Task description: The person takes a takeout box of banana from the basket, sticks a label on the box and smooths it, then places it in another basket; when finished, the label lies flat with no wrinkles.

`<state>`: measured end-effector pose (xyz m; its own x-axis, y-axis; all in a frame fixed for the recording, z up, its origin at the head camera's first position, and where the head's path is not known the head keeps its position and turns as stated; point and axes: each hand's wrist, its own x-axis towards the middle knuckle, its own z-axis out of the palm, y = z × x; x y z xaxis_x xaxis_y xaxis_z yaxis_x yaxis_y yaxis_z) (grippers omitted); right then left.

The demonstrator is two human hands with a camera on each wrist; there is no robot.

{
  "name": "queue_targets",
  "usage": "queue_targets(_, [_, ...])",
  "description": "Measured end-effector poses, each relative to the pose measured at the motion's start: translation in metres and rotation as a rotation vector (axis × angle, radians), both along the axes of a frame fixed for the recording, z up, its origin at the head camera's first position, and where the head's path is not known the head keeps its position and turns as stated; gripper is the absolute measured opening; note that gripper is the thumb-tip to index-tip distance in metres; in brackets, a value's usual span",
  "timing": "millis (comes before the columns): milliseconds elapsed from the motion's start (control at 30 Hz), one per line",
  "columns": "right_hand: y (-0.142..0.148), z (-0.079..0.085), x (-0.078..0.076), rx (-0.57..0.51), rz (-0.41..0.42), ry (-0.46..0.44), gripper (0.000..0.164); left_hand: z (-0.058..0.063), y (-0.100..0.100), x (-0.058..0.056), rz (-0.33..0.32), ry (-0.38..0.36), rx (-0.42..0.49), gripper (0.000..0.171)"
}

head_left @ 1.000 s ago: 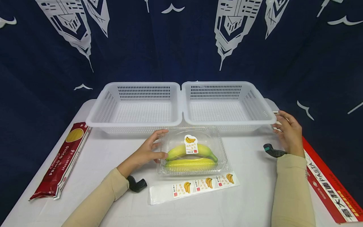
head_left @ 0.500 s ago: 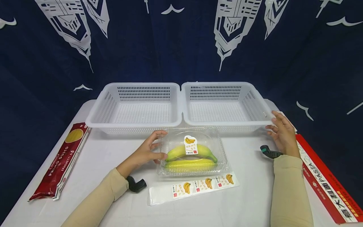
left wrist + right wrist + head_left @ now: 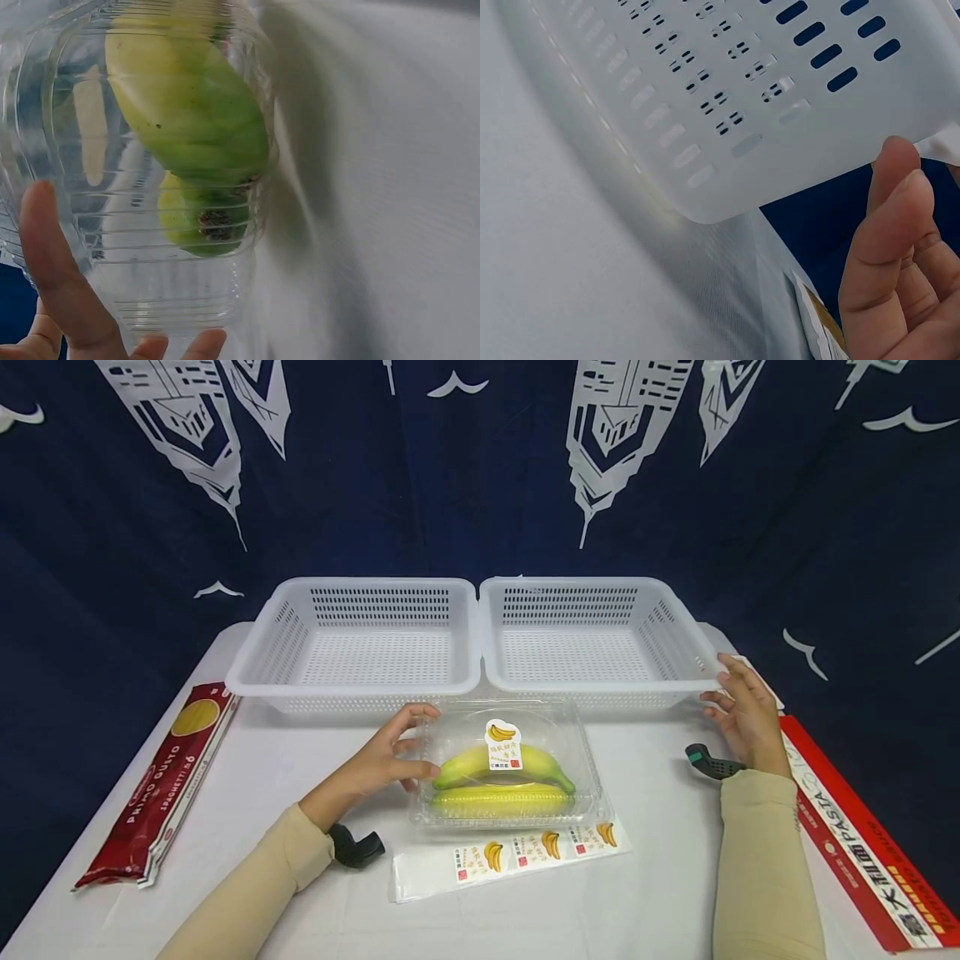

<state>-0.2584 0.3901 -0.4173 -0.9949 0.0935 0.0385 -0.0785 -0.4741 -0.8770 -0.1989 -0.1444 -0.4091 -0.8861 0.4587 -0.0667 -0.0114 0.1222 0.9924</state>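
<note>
My left hand (image 3: 382, 764) grips the left side of a clear plastic clamshell box (image 3: 456, 735), thumb towards the near edge and fingers towards the far edge. Inside lie two bananas (image 3: 465, 767), their tips showing through the ribbed wall in the left wrist view. A white banana sticker (image 3: 503, 747) is on the lid. My right hand (image 3: 750, 714) is at the near right corner of the right white basket (image 3: 600, 685), with loosely bent fingers. In the right wrist view its fingertips (image 3: 915, 199) overlap the basket's rim, and nothing shows in its grasp.
A strip of banana stickers (image 3: 517, 852) lies just in front of the box. The left white basket (image 3: 352, 689) stands beside the right one behind it. A red spaghetti pack (image 3: 161, 793) lies at the left, a red and white pasta pack (image 3: 862, 835) at the right.
My right hand has moved left, away from the pasta pack's far end to the basket's corner. The box in my left hand has shifted slightly left and towards me.
</note>
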Motion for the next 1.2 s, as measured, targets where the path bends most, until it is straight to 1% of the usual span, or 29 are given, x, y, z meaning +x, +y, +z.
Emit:
queue_targets(167, [0.0, 0.001, 0.001, -0.014, 0.004, -0.011, 0.028, 0.007, 0.002, 0.004, -0.023, -0.001, -0.004, 0.079])
queue_targets(333, [0.001, 0.001, 0.002, -0.007, 0.003, -0.022, 0.027, 0.017, 0.004, 0.011, -0.037, 0.011, 0.012, 0.075])
queue_targets(500, [0.0, 0.002, 0.003, -0.001, 0.003, -0.025, 0.028, 0.028, 0.007, 0.018, -0.022, 0.018, 0.029, 0.075])
queue_targets(600, [-0.001, 0.002, 0.003, 0.011, 0.0, -0.022, 0.028, 0.035, 0.007, 0.018, -0.011, 0.027, 0.047, 0.077])
queue_targets(733, [-0.002, 0.003, 0.003, 0.046, -0.014, -0.026, 0.029, 0.048, 0.008, 0.013, 0.008, 0.058, 0.061, 0.08])
queue_targets(967, [-0.004, 0.005, 0.002, 0.12, -0.038, -0.045, 0.03, 0.07, 0.015, -0.005, 0.031, 0.102, 0.059, 0.078])
queue_targets(1200, [-0.004, 0.008, 0.003, 0.12, -0.02, -0.049, 0.028, 0.088, 0.023, -0.019, 0.062, 0.098, 0.059, 0.075])
